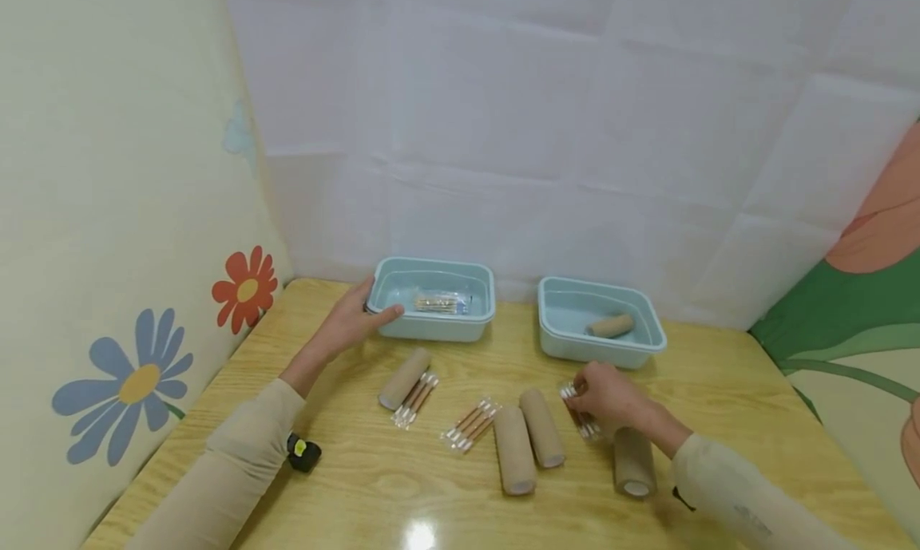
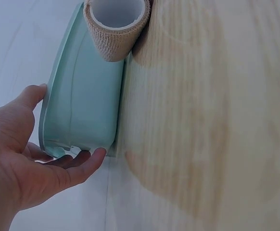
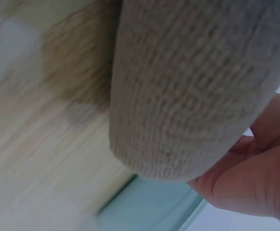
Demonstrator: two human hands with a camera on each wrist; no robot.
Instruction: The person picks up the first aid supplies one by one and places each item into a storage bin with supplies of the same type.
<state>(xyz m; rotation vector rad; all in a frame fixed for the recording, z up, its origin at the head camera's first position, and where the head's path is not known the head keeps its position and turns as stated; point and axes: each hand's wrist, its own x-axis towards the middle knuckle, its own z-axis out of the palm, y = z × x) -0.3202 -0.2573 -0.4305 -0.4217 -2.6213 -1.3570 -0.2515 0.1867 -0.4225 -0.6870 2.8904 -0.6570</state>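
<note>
My left hand (image 1: 348, 320) holds the left end of a light blue plastic basin (image 1: 431, 329), thumb by the rim and fingers against the outside wall. A clear packet of cotton swabs (image 1: 440, 303) lies inside that basin. In front of the right basin (image 1: 600, 347), my right hand (image 1: 612, 396) pinches a small packet of brown-stick cotton swabs (image 1: 588, 427) on the table. Under the right wrist lies a beige bandage roll (image 1: 634, 464). That roll (image 3: 193, 91) fills much of the right wrist view and hides the pinched packet there.
A bandage roll (image 1: 611, 326) lies in the right basin. Two more rolls, one a long bandage roll (image 1: 514, 450), and a swab packet (image 1: 470, 425) lie mid-table. Another roll (image 1: 405, 378) and swab packet (image 1: 415, 401) lie before the left basin. A small black object (image 1: 304, 454) sits by the left sleeve.
</note>
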